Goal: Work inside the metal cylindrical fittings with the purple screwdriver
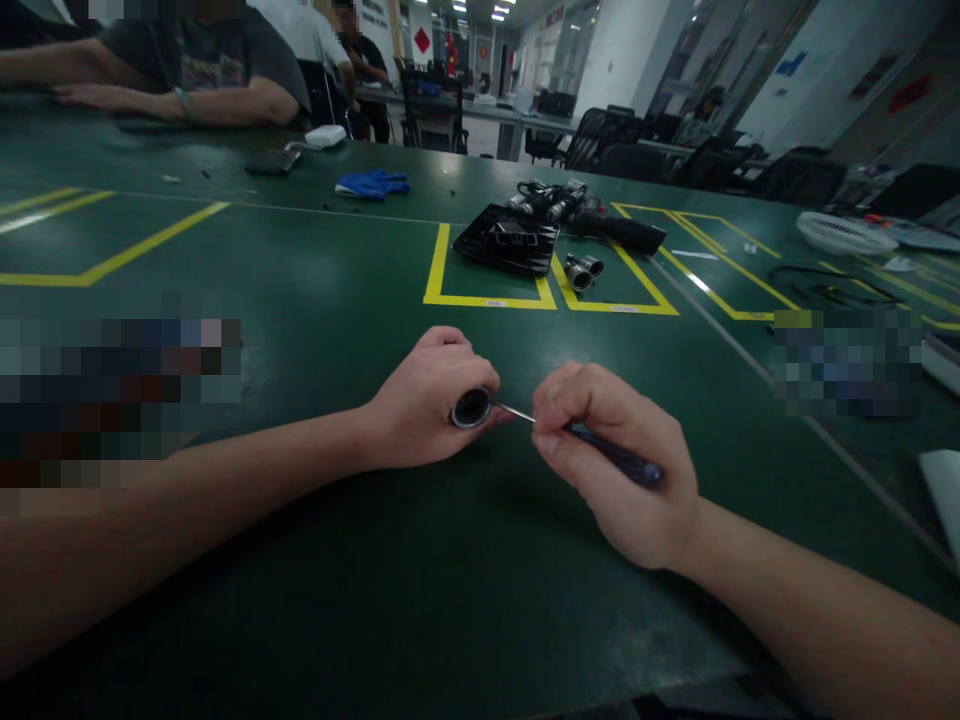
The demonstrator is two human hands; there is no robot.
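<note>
My left hand [439, 395] is closed round a small metal cylinder [471, 408], its round dark opening turned toward me; most of its body is hidden by the fingers. In my right hand [619, 460] is a screwdriver [615, 455] with a dark blue handle, gripped between thumb and fingers. Its thin metal shaft points left, and the tip reaches the cylinder's rim side near my left fingers. Whether the tip touches the cylinder or sits in a screw, I cannot tell. Both hands are just above the green table [420, 580].
Beyond my hands, yellow tape squares hold a black plastic bag [506, 240], a pair of metal cylinders [581, 270] and a heap of metal parts [555, 200]. A blue glove [373, 184] lies farther left. A person [202, 70] sits across the table; a white fan-like object [844, 233] is at right.
</note>
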